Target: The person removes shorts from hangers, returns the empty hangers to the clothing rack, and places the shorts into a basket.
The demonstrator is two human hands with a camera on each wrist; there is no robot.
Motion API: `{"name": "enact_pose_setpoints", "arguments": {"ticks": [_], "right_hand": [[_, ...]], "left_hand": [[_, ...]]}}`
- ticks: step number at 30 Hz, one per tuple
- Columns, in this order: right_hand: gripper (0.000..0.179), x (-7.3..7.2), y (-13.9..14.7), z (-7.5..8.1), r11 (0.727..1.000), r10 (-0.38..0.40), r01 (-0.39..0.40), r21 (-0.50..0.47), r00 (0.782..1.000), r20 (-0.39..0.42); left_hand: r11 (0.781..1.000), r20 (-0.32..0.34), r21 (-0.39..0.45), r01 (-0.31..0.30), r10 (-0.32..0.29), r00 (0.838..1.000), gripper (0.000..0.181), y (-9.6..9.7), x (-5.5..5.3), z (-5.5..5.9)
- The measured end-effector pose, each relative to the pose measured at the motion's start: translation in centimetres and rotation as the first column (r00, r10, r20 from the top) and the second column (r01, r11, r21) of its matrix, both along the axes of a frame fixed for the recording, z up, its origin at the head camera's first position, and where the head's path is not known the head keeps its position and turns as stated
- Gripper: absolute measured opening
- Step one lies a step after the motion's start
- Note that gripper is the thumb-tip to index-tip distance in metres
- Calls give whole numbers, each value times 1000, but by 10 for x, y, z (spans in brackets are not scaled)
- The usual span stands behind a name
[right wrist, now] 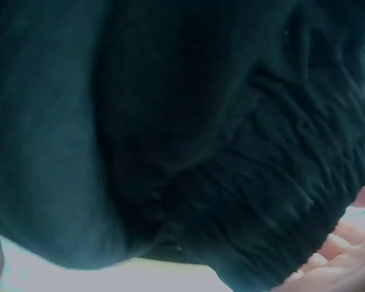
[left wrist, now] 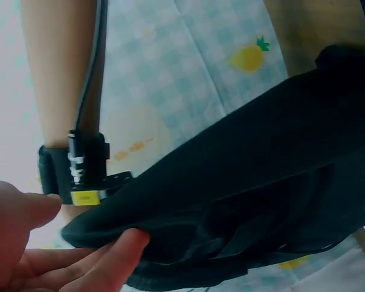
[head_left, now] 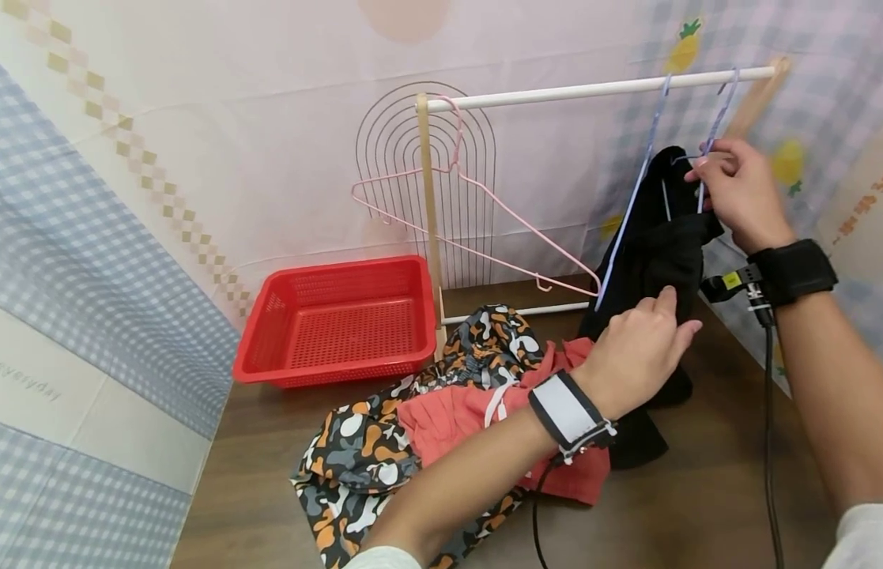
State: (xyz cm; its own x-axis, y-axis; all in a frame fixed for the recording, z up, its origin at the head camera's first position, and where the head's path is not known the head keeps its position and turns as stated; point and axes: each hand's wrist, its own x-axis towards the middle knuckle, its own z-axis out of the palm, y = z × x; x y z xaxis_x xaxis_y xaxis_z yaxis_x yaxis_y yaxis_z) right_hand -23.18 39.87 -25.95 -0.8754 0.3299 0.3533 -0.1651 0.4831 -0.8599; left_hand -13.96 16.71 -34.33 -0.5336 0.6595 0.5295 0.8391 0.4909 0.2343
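Black pants point(head_left: 672, 261) with a gathered elastic waistband point(right wrist: 274, 188) hang at the right end of the rack, around a light blue hanger point(head_left: 718, 118). My right hand point(head_left: 743, 190) pinches that hanger just under its hook, and its fingers appear behind the waistband in the right wrist view. Lower down, my left hand point(head_left: 636, 348) is beside the pants. In the left wrist view its straight fingers point(left wrist: 118, 261) touch the black cloth, thumb apart. A second blue hanger point(head_left: 633, 194) hangs just left of the pants.
A white rod point(head_left: 555, 95) on wooden posts carries the hangers, including a pink hanger point(head_left: 512, 213). Patterned camouflage clothing point(head_left: 363, 450) and a coral garment point(head_left: 448, 419) lie on the wooden surface point(head_left: 242, 474). A red basket point(head_left: 334, 371) stands at the back left.
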Motion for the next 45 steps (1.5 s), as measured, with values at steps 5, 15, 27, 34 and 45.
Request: {"name": "enact_pose_setpoints", "arguments": {"ticks": [5,15,27,34,45], "right_hand": [[17,-4,-3,-5,987,39,-46,-152,998,-49],[18,-13,-17,-10,994,70,-81,-78,988,-138],[20,-9,-29,2,984,63,-100,-145,968,-242],[18,-2,-28,2,942,109,-201,-269,941,-320],[15,-1,-27,4,950,101,-187,-251,941,-323]], "left_hand": [[998,-63,24,-60,62,996,25,9,-4,-9],[995,-80,71,-66,72,994,28,6,-13,-8],[992,-94,127,-13,25,995,29,-7,-8,5],[991,-102,137,-5,19,995,30,-13,-2,6],[990,-133,142,-3,22,991,28,-13,0,8]]}}
